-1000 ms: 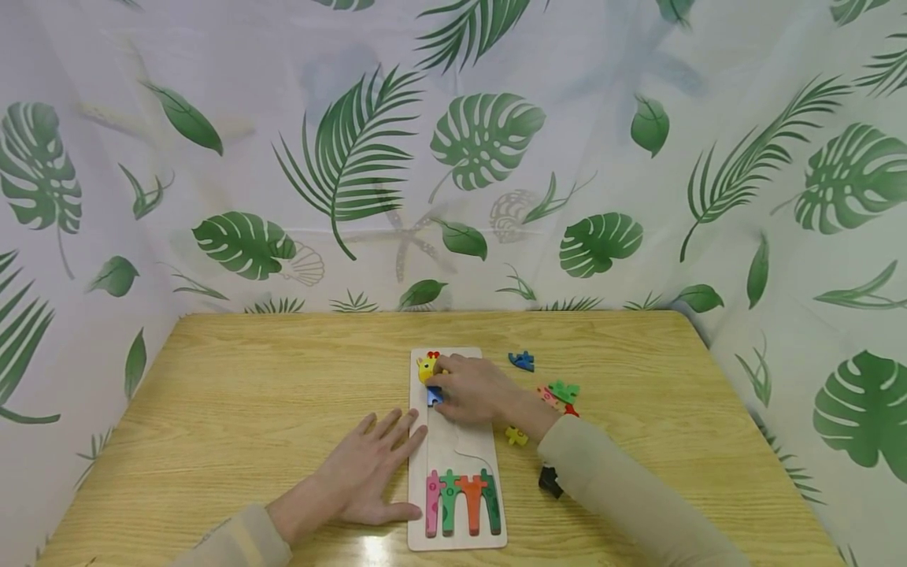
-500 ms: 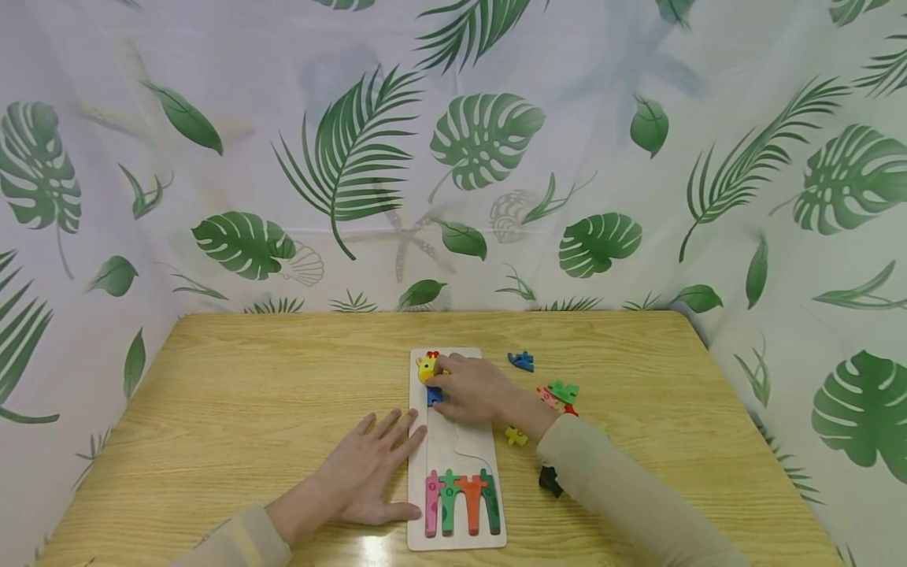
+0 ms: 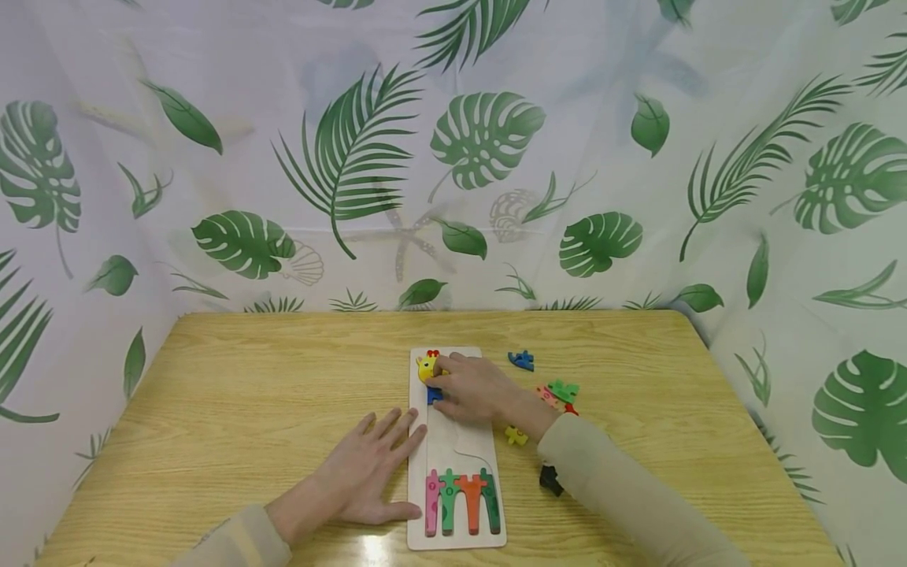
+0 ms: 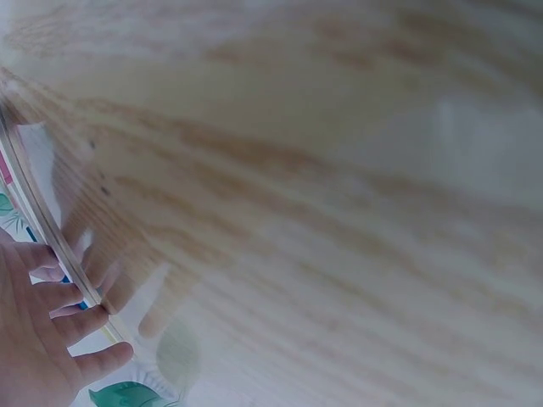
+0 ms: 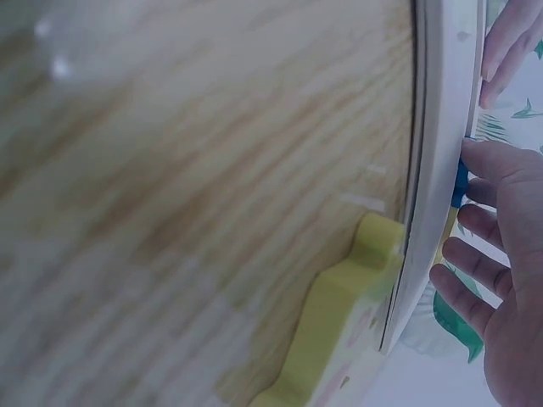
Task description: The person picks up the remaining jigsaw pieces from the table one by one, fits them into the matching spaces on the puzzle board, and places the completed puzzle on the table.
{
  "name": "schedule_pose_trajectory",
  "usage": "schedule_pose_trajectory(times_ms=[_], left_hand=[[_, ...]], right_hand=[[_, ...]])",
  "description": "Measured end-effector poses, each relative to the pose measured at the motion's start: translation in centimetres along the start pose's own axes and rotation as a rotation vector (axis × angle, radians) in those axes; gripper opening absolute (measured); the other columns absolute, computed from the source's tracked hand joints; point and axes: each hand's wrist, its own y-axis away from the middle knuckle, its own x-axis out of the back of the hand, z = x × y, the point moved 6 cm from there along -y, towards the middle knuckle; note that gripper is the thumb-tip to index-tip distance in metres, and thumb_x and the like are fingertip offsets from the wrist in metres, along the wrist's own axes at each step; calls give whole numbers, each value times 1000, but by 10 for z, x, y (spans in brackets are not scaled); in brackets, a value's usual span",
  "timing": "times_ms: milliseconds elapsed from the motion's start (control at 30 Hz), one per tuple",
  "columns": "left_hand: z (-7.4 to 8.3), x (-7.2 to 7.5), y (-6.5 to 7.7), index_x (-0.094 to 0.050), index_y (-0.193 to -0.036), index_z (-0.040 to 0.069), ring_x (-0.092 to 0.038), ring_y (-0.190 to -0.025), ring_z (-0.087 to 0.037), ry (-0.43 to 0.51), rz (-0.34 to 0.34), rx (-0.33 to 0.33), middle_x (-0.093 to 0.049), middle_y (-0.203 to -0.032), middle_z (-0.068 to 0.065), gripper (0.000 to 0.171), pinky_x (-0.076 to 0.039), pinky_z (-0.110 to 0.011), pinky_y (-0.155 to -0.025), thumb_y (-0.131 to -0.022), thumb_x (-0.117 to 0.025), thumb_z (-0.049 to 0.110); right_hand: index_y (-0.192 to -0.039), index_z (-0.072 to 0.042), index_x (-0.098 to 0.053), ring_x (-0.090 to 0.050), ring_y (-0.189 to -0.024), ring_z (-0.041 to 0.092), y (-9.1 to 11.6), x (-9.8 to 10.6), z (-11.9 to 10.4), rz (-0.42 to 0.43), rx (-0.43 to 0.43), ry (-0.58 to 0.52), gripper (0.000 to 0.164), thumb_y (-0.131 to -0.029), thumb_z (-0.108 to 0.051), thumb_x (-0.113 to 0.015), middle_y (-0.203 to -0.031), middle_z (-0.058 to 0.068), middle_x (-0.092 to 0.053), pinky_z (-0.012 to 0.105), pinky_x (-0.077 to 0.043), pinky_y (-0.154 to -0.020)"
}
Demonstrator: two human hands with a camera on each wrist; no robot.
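A pale wooden puzzle board (image 3: 442, 441) lies lengthwise on the table. At its far end is a yellow giraffe-head piece (image 3: 426, 368), with a blue puzzle piece (image 3: 434, 396) just below. My right hand (image 3: 475, 390) bends over the board and pinches that blue piece between thumb and forefinger, covering part of it. In the right wrist view, the thumb meets the blue piece (image 5: 461, 182) low on the board. My left hand (image 3: 368, 476) rests with spread fingers along the board's left edge. Pink, green, orange and dark green leg pieces (image 3: 471, 504) sit in the near end.
Right of the board lie loose pieces: a blue one (image 3: 522, 361), a green one (image 3: 564, 391) over pink and red, a yellow one (image 3: 516, 435) and a black one (image 3: 549, 480) partly behind the right sleeve. A leaf-patterned cloth (image 3: 453, 173) hangs behind the table.
The visible face of the blue piece under the right fingers has turned from light, shiny blue to darker blue. Both hands stay in nearly the same places.
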Motion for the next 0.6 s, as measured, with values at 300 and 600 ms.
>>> schedule_pose_trajectory(times_ms=[300, 600], left_hand=[[0, 0, -1, -28, -168, 18, -34, -161, -37, 12, 0, -2, -26, -177, -13, 109, -37, -58, -127, -89, -38, 92], [0, -1, 0, -28, -168, 17, -35, -160, -37, 6, 10, -6, -27, -176, -14, 110, -38, -59, -126, -89, -37, 92]], right_hand=[[-141, -22, -69, -65, -118, 17, 0, -1, 0, 9, 6, -2, 45, -104, -46, -65, -134, 1, -68, 36, -60, -99], [-140, -21, -71, -66, -117, 18, -1, 1, 0, 4, 0, -28, 44, -103, -46, -66, -133, 2, -69, 37, -60, -98]])
